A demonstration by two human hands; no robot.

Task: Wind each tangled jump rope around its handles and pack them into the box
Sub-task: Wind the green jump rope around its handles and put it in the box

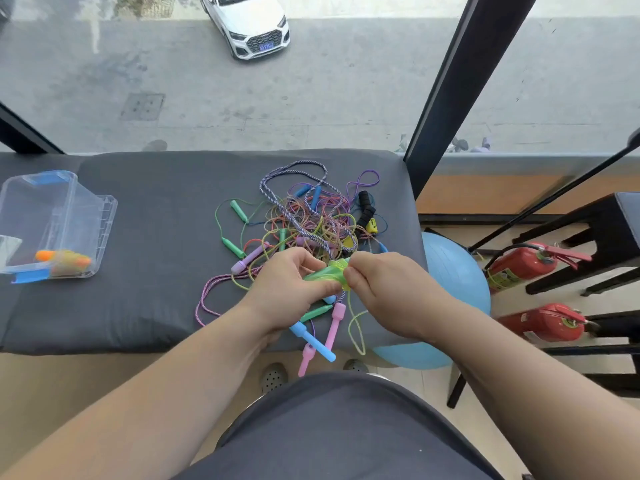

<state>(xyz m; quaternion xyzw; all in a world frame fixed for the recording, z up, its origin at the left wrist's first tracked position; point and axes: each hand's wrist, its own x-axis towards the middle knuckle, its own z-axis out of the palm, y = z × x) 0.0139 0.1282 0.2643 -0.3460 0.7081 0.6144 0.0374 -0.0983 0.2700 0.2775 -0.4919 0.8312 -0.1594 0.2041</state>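
While both hands work over the near edge of the grey padded table (138, 237), the left hand (289, 284) is curled round a pair of green handles (323, 273) held together as one bundle. The right hand (384, 292) pinches the yellow-green cord (356, 323) at the handles' right end. Cord tail: a slack loop hanging below the right hand, past the table edge. The tangle (311, 220) lies just beyond the hands, mid-table: braided and thin cords mixed, with green, blue, purple and black handles poking out. The clear box (86, 216) sits well apart at the left end, apparently tilted, with one orange-handled rope (64, 261) inside. Judgement: the step in hand is winding the green rope; most ropes are not yet done. Handling: the cord looks light, limp and thin, probably smooth plastic, so turns may slip off unless kept taut. The handles are rigid and the sensible hold. Grip both handles mid-length with one hand and feed the cord close to the wrap with the other. Risk: the hanging loop snagging on the pink and blue handles (311, 336) lying beside it.
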